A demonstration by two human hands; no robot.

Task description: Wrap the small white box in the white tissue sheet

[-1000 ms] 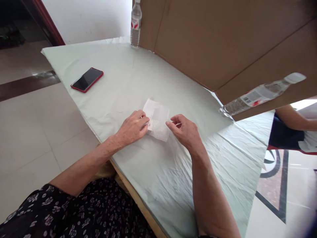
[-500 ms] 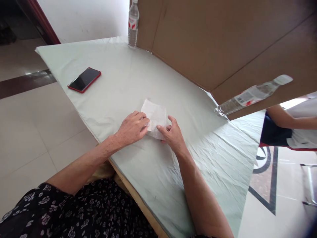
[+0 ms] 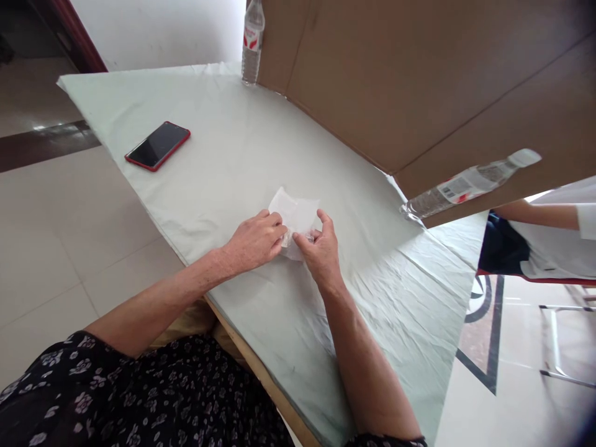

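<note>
A small white sheet, thin like paper or plastic film [image 3: 295, 212], lies between my hands on the pale green tablecloth [image 3: 218, 149]. My left hand [image 3: 263, 239] is closed, its fingertips pinching the sheet's near left part. From the right, my right hand [image 3: 320, 248] grips the sheet's near right part, with the thumb on top and the index finger raised. The sheet is creased along its near side, and its far corners stick up. Whether anything lies inside it is hidden by my fingers.
A phone in a red case [image 3: 158, 146] lies at the left. Behind my hands stands a large cardboard panel [image 3: 372, 81], with an upright water bottle [image 3: 252, 46] at its left and another bottle [image 3: 470, 183] at its right. Another person's arm [image 3: 544, 214] shows at the right edge.
The sheet has buckled, with its far edge lifting between the corners. My right hand has turned slightly inward, closer to my left. The whole view has shifted a little.
</note>
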